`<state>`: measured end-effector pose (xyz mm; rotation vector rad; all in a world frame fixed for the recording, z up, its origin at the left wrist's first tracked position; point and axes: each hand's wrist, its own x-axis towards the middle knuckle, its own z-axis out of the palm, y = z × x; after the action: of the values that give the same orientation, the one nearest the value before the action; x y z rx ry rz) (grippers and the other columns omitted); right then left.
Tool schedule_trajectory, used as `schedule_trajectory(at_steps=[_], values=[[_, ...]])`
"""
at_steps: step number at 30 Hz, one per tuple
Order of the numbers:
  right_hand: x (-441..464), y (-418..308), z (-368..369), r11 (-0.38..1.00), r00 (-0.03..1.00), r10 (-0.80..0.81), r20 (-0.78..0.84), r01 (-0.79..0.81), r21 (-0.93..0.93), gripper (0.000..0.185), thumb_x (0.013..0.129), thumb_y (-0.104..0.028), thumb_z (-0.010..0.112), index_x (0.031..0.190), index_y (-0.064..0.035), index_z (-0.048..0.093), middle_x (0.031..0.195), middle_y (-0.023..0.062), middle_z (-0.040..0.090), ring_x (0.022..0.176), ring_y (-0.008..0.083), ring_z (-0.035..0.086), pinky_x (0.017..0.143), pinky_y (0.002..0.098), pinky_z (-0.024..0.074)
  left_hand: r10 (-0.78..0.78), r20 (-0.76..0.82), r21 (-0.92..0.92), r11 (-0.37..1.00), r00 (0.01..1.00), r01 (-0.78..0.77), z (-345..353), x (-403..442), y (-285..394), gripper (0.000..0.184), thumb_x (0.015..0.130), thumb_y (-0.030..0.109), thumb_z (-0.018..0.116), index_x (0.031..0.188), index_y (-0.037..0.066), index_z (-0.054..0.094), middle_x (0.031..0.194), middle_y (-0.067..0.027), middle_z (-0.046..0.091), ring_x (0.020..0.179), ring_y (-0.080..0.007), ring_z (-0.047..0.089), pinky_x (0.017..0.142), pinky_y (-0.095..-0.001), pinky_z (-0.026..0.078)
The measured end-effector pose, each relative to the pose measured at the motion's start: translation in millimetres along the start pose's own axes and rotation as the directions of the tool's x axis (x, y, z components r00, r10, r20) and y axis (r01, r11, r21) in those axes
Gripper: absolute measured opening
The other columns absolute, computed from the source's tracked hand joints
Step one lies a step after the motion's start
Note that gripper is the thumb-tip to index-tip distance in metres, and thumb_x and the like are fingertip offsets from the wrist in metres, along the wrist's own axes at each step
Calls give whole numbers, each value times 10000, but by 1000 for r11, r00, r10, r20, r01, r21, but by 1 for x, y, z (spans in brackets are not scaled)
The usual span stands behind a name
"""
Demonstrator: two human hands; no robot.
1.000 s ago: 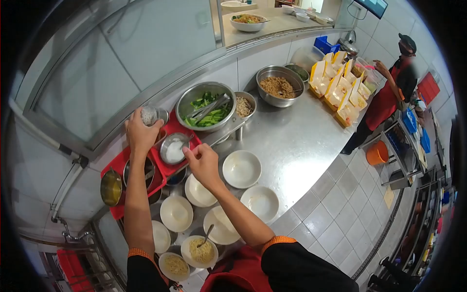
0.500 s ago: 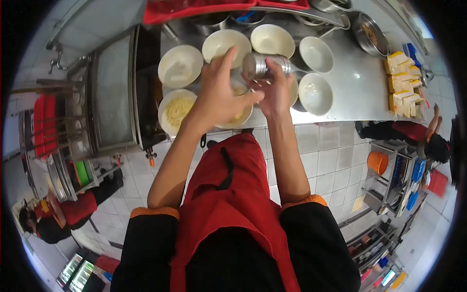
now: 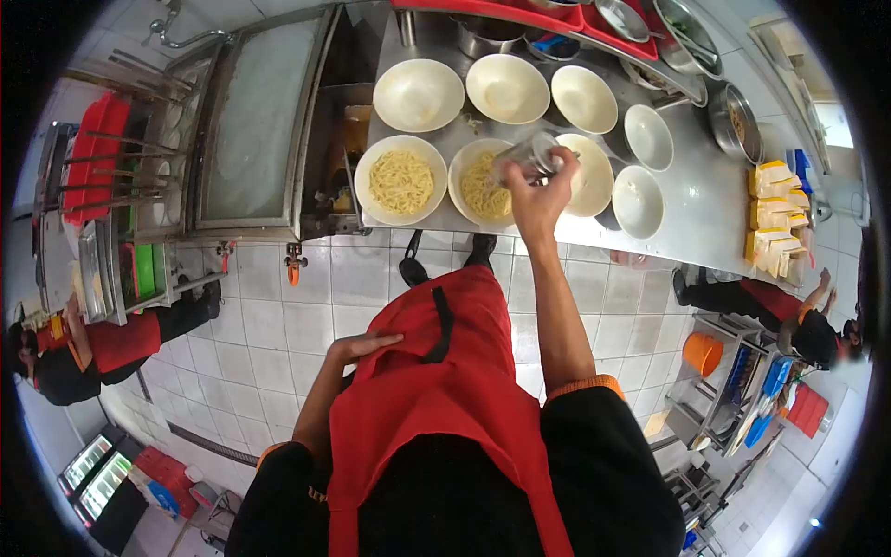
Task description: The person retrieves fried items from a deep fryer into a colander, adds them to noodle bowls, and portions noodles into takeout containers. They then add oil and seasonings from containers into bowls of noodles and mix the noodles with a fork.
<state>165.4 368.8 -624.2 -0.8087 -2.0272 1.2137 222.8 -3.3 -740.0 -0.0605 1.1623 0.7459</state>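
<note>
My right hand grips a glass-and-metal shaker, tilted over the right side of a white bowl of noodles. To its left stands another white bowl of noodles. A white bowl without noodles stands just right of the shaker, partly behind my hand. My left hand rests low against the red apron, its fingers stretched out and nothing seen in it.
More white bowls stand behind and to the right on the steel table. Yellow boxes sit at its right end. A red tray lies on the raised shelf. Two other people stand at far left and far right.
My left hand has moved away from the shaker down to the apron. My right hand still holds the shaker, now over the noodle bowl. The view has shifted, showing more of the bowls.
</note>
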Motion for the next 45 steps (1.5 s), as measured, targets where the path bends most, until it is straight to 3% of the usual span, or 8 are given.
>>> schedule_trajectory(at_steps=[10, 17, 21, 29, 33, 40, 42, 45], values=[[-9, -36, 88, 974, 945, -224, 237, 208, 88, 589, 676, -72, 768, 1118, -4, 385, 991, 145, 526, 826, 192, 583, 691, 290, 482, -48, 232, -568, 804, 972, 175, -18, 40, -93, 737, 827, 521, 586, 1372, 89, 344, 1365, -101, 430, 1193, -222, 473, 1032, -412, 363], [15, -39, 112, 955, 950, -281, 134, 263, 135, 588, 670, -161, 772, 1104, -17, 402, 937, 158, 559, 816, 240, 584, 672, 313, 486, -216, -819, 259, 688, 532, 678, -40, -1, -80, 979, 570, 622, 749, 1280, 32, 425, 1332, -188, 433, 1274, -330, 358, 931, -495, 421], [106, -75, 50, 795, 754, 355, 552, -554, 246, 705, 699, -225, 757, 1156, -74, 243, 980, 149, 548, 693, 188, 588, 483, 370, 497, -170, -292, -588, 808, 941, -36, -54, 0, -92, 852, 709, 625, 662, 1345, 180, 311, 1266, -100, 428, 1077, -277, 492, 787, -389, 451], [382, -105, -37, 911, 977, -52, 207, 131, -392, 808, 561, -385, 819, 1070, 81, 399, 904, 235, 614, 731, 274, 653, 593, 327, 536, -128, -442, -1, 990, 888, 142, -10, 58, -89, 866, 675, 503, 713, 1334, 115, 306, 1257, -112, 467, 1166, -272, 462, 919, -421, 424], [477, -89, -39, 246, 914, 70, 401, 373, -895, 556, 501, -272, 749, 969, -8, 607, 891, 183, 658, 827, 326, 649, 691, 399, 516, 33, -859, 233, 914, 510, 333, 2, 78, -114, 648, 704, 395, 745, 1133, -24, 498, 1012, -195, 624, 839, -303, 615, 724, -376, 506], [511, -48, -9, 19, 612, 346, 711, 753, -658, 449, 511, -205, 738, 929, -62, 660, 856, 139, 670, 857, 320, 640, 680, 384, 511, -249, -575, -378, 926, 779, 16, 48, 74, -4, 441, 820, 337, 635, 1187, 144, 484, 1007, -52, 591, 902, -207, 587, 731, -418, 492], [451, -70, -16, 281, 688, -489, 536, 706, -649, 301, 579, -199, 730, 852, -80, 683, 822, 125, 661, 782, 320, 633, 683, 419, 492, -79, -525, -450, 871, 847, -198, 54, 39, 59, 394, 861, 323, 561, 1204, 154, 465, 1057, -37, 583, 951, -212, 583, 779, -429, 481], [385, -80, -2, 431, 409, -378, 830, 872, -233, 221, 763, -286, 614, 864, -108, 696, 956, 182, 603, 1004, 342, 535, 836, 479, 453, 27, -578, -405, 858, 816, -316, 40, 18, 106, 386, 887, 318, 518, 1215, 126, 452, 1116, -93, 577, 1025, -242, 564, 853, -457, 454]])
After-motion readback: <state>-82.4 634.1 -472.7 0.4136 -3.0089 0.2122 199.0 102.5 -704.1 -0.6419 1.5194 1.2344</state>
